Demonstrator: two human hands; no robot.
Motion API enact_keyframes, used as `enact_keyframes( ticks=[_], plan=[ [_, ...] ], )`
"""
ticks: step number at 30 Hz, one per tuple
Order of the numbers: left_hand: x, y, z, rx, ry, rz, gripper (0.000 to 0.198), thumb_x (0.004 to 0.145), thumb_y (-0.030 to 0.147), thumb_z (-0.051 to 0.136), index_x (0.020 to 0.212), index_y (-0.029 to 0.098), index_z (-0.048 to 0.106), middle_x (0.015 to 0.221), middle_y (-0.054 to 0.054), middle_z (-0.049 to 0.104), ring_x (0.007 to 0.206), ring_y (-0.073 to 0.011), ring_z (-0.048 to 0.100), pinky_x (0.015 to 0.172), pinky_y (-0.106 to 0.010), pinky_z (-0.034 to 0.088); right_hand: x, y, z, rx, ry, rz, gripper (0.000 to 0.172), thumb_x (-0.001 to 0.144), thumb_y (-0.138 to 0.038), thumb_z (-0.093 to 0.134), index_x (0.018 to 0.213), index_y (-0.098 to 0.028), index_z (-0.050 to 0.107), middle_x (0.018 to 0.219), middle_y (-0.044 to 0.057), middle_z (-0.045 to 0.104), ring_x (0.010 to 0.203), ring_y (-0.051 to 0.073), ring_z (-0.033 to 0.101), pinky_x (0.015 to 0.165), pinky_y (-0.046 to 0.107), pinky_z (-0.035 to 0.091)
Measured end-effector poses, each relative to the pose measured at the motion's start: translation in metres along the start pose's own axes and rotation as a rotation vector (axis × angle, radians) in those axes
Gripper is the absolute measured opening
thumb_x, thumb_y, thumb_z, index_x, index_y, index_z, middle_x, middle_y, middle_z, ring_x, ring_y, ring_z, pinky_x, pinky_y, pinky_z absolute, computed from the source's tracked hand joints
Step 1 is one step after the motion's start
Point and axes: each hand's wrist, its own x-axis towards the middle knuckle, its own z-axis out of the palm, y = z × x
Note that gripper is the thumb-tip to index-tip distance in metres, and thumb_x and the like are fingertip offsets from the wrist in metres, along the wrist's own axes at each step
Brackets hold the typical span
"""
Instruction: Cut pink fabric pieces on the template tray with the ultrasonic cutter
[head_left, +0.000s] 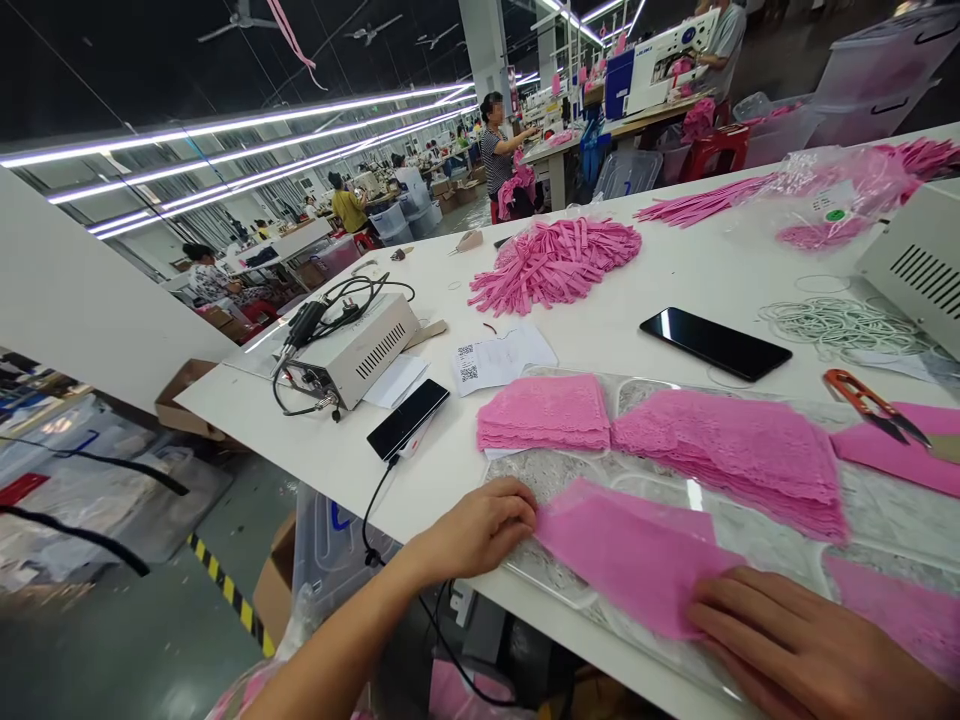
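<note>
So the left hand [480,525] has its thumb and fingers closed on the left tip of a pink mesh piece [630,555]. The right hand [810,640] lies over the other end, fingers together on the fabric; its thumb is hidden, so I can't tell if it's pinching or just pressing.

The mesh is between the two hands, along the near side of a clear plastic panel [551,480] on the bench [600,345]. My read is this is the lay-it-out-and-smooth-it step. Imo the next move calls for a light touch: hold the left tip, ease the other end flat without stretching it, and check that the edges line up. Stuff this sheer could easily skew or crease.

Just beyond the piece sit two pink stacks, a smaller left one [546,410] and a bigger right one [735,455] with a fanned near edge. Orange snips [874,405] are off to the right. Further out there's a black phone [715,342], a vented metal box [356,350] and a heap of pink strips [559,262].
</note>
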Motion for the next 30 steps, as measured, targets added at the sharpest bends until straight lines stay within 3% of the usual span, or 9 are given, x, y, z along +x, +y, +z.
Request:
enact_keyframes(
  ticks=[5, 8, 13, 17, 21, 25, 30],
  plan=[
    [0.003, 0.004, 0.0, -0.001, 0.02, -0.028, 0.014, 0.089, 0.014, 0.049, 0.081, 0.015, 0.06, 0.102, -0.008, 0.061, 0.084, -0.014, 0.059, 0.074, -0.023, 0.05, 0.012, -0.002, -0.008, 0.044, -0.034, 0.034, 0.034, 0.099, -0.016, 0.035, 0.092, -0.022, 0.067, 0.085, 0.004, 0.071, 0.076, 0.017, 0.067, 0.068, 0.027, 0.054],
    [0.006, 0.005, 0.002, -0.002, 0.039, -0.041, 0.012, 0.084, 0.01, 0.053, 0.076, 0.016, 0.06, 0.099, -0.007, 0.062, 0.082, -0.0135, 0.059, 0.069, -0.021, 0.049, 0.024, -0.002, -0.019, 0.068, -0.121, 0.036, 0.035, 0.097, -0.013, 0.034, 0.085, -0.022, 0.065, 0.082, 0.004, 0.07, 0.071, 0.017, 0.067, 0.061, 0.025, 0.055],
    [0.005, 0.003, 0.004, -0.006, 0.044, -0.025, 0.01, 0.085, 0.014, 0.057, 0.077, 0.017, 0.063, 0.1, -0.006, 0.062, 0.088, -0.0149, 0.059, 0.076, -0.024, 0.05, 0.025, -0.001, -0.023, 0.157, -0.328, 0.148, 0.032, 0.091, -0.009, 0.036, 0.081, -0.021, 0.064, 0.083, 0.006, 0.067, 0.074, 0.018, 0.065, 0.063, 0.027, 0.056],
    [0.002, 0.004, 0.009, 0.001, 0.06, 0.015, 0.004, 0.085, 0.02, 0.063, 0.086, 0.018, 0.066, 0.106, -0.008, 0.059, 0.097, -0.0184, 0.057, 0.084, -0.029, 0.049, 0.012, 0.003, -0.015, 0.258, -0.369, 0.263, 0.032, 0.091, -0.007, 0.036, 0.088, -0.02, 0.065, 0.09, 0.007, 0.066, 0.08, 0.019, 0.063, 0.07, 0.03, 0.054],
    [0.011, 0.015, 0.028, 0.024, 0.084, 0.087, 0.01, 0.089, 0.023, 0.06, 0.09, 0.019, 0.07, 0.105, -0.009, 0.06, 0.094, -0.0187, 0.056, 0.085, -0.032, 0.048, 0.007, 0.006, -0.012, 0.308, -0.329, 0.359, 0.027, 0.093, -0.011, 0.039, 0.085, -0.02, 0.063, 0.084, 0.006, 0.065, 0.077, 0.019, 0.062, 0.069, 0.031, 0.053],
    [0.033, 0.031, 0.058, -0.012, 0.083, 0.15, 0.017, 0.083, 0.03, 0.07, 0.096, 0.019, 0.073, 0.097, -0.008, 0.063, 0.091, -0.0185, 0.059, 0.083, -0.03, 0.049, 0.012, 0.006, -0.014, 0.278, -0.31, 0.33, 0.023, 0.091, -0.011, 0.043, 0.079, -0.019, 0.062, 0.079, 0.005, 0.065, 0.071, 0.018, 0.062, 0.064, 0.03, 0.052],
    [0.054, 0.044, 0.079, -0.069, 0.002, 0.122, 0.006, 0.081, 0.023, 0.073, 0.081, 0.017, 0.075, 0.084, -0.005, 0.064, 0.085, -0.0173, 0.06, 0.077, -0.026, 0.048, 0.011, 0.006, -0.012, 0.264, -0.294, 0.338, 0.02, 0.089, -0.011, 0.046, 0.076, -0.018, 0.059, 0.076, 0.005, 0.064, 0.069, 0.018, 0.06, 0.062, 0.03, 0.049]
  ],
)
